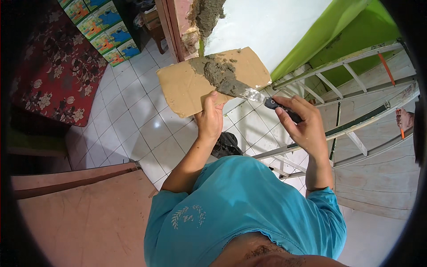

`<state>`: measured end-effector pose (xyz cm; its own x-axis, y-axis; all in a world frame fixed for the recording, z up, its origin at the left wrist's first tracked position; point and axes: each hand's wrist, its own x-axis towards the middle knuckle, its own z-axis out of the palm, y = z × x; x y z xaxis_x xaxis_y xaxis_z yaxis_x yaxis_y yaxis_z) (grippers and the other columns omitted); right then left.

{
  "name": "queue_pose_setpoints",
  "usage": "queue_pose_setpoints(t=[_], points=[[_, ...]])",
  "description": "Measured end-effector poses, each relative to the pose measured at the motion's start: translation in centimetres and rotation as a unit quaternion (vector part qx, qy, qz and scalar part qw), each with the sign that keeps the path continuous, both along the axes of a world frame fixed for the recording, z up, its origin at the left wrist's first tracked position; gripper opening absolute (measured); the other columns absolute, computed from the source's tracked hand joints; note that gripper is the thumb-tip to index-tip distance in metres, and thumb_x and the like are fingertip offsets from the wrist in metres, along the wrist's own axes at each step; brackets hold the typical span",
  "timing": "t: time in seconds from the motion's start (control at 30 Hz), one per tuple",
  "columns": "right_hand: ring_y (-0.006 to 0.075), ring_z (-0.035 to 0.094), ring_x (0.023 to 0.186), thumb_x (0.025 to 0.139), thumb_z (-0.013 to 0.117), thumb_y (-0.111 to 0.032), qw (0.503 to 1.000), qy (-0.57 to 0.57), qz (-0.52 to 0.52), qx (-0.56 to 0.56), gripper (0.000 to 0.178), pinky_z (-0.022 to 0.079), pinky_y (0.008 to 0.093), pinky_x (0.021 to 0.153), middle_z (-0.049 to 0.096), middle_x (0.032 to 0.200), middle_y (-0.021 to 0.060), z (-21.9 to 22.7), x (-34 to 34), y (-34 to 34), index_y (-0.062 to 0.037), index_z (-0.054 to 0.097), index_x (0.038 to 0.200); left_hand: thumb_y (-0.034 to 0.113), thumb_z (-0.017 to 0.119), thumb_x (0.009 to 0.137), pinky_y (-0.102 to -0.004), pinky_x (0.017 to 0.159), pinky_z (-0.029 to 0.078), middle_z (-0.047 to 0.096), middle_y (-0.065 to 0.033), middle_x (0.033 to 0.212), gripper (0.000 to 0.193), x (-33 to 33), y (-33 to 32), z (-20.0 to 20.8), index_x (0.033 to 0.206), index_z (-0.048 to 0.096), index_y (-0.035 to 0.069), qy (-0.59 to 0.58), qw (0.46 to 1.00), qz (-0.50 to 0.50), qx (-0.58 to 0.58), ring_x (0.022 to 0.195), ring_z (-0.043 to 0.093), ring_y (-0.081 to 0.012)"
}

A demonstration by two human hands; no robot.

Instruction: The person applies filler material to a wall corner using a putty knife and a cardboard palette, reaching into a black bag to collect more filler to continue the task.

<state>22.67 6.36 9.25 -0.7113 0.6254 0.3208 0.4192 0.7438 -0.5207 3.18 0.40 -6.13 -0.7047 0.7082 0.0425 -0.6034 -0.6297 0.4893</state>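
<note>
My left hand (211,116) grips the near edge of a brown piece of cardboard (178,86), its thumb on top and the other fingers hidden underneath. A heap of wet grey mortar (219,71) lies on the cardboard's middle, with smaller crumbs beside it. In my right hand (304,121) is a putty knife (249,92) with a black handle, held from the right. Its metal blade reaches leftward over the cardboard, and mortar covers the tip where it meets the heap. Just beyond the cardboard, rough grey mortar (209,18) coats the wall edge beside a wooden door frame (168,26).
A metal ladder (356,138) stands close on my right, where another person's hand or foot (404,119) shows. White tiles (147,129) cover the floor. At left are a red floral mattress (58,66) and stacked printed boxes (106,31). A pinkish door panel (84,213) is at lower left.
</note>
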Motion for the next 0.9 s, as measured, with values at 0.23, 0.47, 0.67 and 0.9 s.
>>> queue_pose_setpoints(t=[0.23,0.47,0.67,0.9], points=[[0.0221,0.065,0.068,0.089,0.072,-0.008,0.999,0.044,-0.022,-0.001,0.024,0.051,0.0300,0.064,0.064,0.081,0.0119,-1.1,-1.1,-1.3,-0.0022,0.072,0.112,0.003,0.056,0.091,-0.0506,0.100,0.051,0.053,-0.0107,0.125,0.042,0.0,0.2,-1.0,0.131,0.046,0.006,-0.005,1.000,-0.013,0.007,0.114,0.057,-0.0260],[0.0229,0.062,0.065,0.086,0.074,-0.009,0.997,0.033,-0.012,0.075,0.025,0.050,0.0327,0.060,0.060,0.081,0.0074,-1.7,-1.8,-1.2,-0.0088,0.073,0.111,0.003,0.055,0.091,-0.0461,0.096,0.052,0.057,-0.0100,0.109,0.022,-0.1,0.1,-0.7,0.113,0.054,0.002,-0.002,1.000,-0.007,-0.001,0.105,0.060,-0.0249],[0.0237,0.062,0.065,0.085,0.075,-0.011,0.986,0.010,-0.043,0.160,0.026,0.050,0.0355,0.058,0.060,0.081,0.0059,-1.2,-1.5,-0.4,-0.0127,0.073,0.111,0.004,0.055,0.092,-0.0440,0.095,0.052,0.058,-0.0096,0.108,0.019,0.3,-0.3,1.0,0.111,0.056,0.002,0.001,1.000,0.003,-0.009,0.103,0.060,-0.0235],[0.0266,0.061,0.064,0.085,0.074,-0.011,0.994,0.005,-0.045,0.099,0.023,0.049,0.0361,0.059,0.060,0.078,0.0096,0.4,-1.0,-0.6,-0.0072,0.074,0.108,0.004,0.055,0.093,-0.0437,0.096,0.051,0.058,-0.0090,0.108,0.018,0.5,-0.2,1.0,0.111,0.057,0.002,-0.039,0.999,0.009,-0.006,0.103,0.060,-0.0240]])
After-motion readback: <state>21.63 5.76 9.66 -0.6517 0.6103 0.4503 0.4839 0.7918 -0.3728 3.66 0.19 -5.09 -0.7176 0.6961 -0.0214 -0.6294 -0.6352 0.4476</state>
